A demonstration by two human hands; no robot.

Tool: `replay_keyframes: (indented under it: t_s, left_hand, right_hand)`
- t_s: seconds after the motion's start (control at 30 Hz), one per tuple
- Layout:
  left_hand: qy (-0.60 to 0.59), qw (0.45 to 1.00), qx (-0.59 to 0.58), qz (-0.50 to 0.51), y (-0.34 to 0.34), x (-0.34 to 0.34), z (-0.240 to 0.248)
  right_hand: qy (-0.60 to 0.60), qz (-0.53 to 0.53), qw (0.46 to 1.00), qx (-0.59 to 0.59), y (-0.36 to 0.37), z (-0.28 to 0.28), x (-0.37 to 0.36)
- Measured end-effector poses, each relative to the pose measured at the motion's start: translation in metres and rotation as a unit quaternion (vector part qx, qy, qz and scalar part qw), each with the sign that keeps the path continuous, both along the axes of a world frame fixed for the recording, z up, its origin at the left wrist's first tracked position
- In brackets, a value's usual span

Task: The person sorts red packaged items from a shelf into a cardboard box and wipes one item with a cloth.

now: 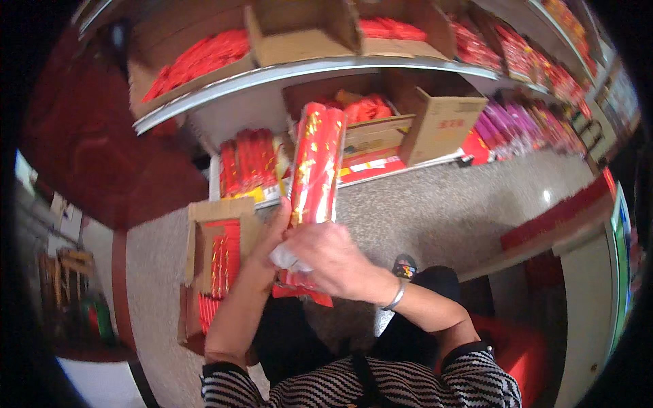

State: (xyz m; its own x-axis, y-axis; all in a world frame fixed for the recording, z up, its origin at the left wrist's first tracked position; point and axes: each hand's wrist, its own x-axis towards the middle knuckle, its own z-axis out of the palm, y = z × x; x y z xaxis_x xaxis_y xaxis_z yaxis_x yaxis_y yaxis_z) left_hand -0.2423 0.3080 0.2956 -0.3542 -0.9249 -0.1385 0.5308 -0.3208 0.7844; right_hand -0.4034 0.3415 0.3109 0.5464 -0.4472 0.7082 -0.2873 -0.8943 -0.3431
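In front of me is a pack of long red sticks with gold patterns (pixel 316 160) in clear plastic wrap, tilted away from me. My left hand (pixel 274 236) grips the lower left side of it, its thumb along the edge. Across the lower part of the pack lies my right hand (pixel 330 255), closed on a crumpled white cloth or tissue (pixel 288 259) pressed against the wrap. The pack's red bottom end (pixel 304 292) shows below my hands. A silver bangle (pixel 396 296) circles my right wrist.
An open cardboard box (pixel 194 262) with similar red and gold packs stands on the floor at left. Ahead, a shelf (pixel 299 71) carries boxes of red packs. Below it are more red bundles (pixel 248 163), a cardboard box (pixel 442 126) and purple packs (pixel 507 129).
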Motion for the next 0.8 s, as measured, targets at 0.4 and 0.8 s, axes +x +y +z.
replay_keyframes:
  t_s: [0.4, 0.8]
  left_hand:
    - [-0.206, 0.962, 0.106, -0.145, 0.027, -0.075, -0.035]
    - [-0.126, 0.982, 0.014, -0.141, 0.013, -0.047, -0.042]
  right_hand:
    - [-0.052, -0.388, 0.912, 0.120, -0.068, -0.042, -0.113]
    - [0.092, -0.280, 0.954, 0.056, -0.036, -0.043, -0.069]
